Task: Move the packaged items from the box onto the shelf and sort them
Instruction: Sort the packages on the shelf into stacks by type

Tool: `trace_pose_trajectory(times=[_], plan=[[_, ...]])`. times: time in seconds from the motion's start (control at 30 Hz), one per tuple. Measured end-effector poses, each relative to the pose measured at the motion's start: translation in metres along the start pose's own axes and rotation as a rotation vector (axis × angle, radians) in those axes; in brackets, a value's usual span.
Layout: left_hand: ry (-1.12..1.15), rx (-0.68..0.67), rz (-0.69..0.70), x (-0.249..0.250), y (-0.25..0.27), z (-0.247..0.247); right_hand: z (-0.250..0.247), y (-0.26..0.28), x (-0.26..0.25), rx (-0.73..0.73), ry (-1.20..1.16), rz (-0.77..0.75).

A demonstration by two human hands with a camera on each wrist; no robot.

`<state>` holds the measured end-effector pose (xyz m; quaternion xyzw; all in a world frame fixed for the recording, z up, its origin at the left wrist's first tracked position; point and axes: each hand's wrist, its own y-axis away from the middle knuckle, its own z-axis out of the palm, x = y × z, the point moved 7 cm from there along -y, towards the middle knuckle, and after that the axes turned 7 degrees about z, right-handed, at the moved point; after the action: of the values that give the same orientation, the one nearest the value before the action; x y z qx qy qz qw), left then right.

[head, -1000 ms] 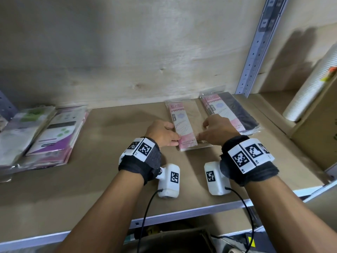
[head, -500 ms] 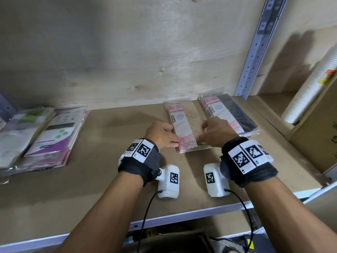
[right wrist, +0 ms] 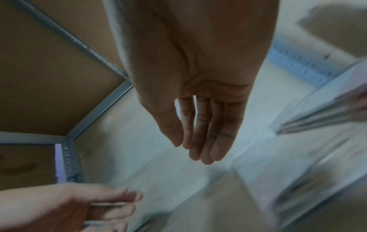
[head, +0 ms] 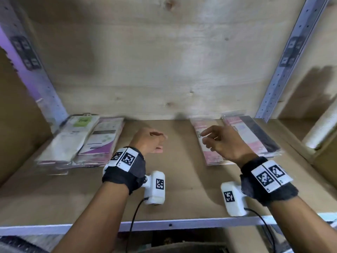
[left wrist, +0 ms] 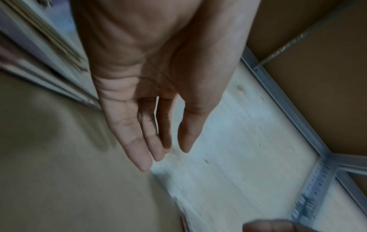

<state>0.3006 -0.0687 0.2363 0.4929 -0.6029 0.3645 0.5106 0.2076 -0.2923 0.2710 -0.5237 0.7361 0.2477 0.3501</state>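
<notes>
Both hands have lifted off the pink packet they were squaring up a moment ago — the left hand (head: 148, 141) has swung away to the left over bare shelf, and the right hand (head: 224, 143) now hovers above the packet rather than pressing on it. The pink packet (head: 209, 152) lies flat on the shelf (head: 182, 198), just beside the pink-and-dark packet (head: 255, 136) near the right upright, so this placement looks finished and the next packet from the box is probably due; the box itself is not clearly in view. At the far left, the green-labelled stack (head: 73, 136) and the purple-labelled stack (head: 102, 137) sit side by side, well apart from the pink pair — the sorting seems to be by kind. In the wrist views the left hand's fingers (left wrist: 139, 141) are straight and slightly spread, holding nothing; the right hand's fingers (right wrist: 208, 133) are straight and close together, also empty and touching nothing.
</notes>
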Motion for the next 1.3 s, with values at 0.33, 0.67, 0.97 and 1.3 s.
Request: trace_pose_trajectory(times=[0.33,0.67,0.97,1.3], plan=[[-0.037,0.284,0.049,-0.002,0.039,-0.169,0.175,-0.002,-0.094,-0.419,-0.251,0.105],[0.023,0.320,0.073,-0.003,0.062,-0.227,0.283,-0.043,-0.135,-0.392,-0.147,0.240],[0.025,0.304,0.036,-0.008,0.051,-0.197,0.224,-0.029,-0.107,-0.366,-0.173,0.169],[0.537,0.043,-0.019,0.006,0.042,-0.093,0.093,0.034,-0.110,-0.117,-0.125,-0.396]])
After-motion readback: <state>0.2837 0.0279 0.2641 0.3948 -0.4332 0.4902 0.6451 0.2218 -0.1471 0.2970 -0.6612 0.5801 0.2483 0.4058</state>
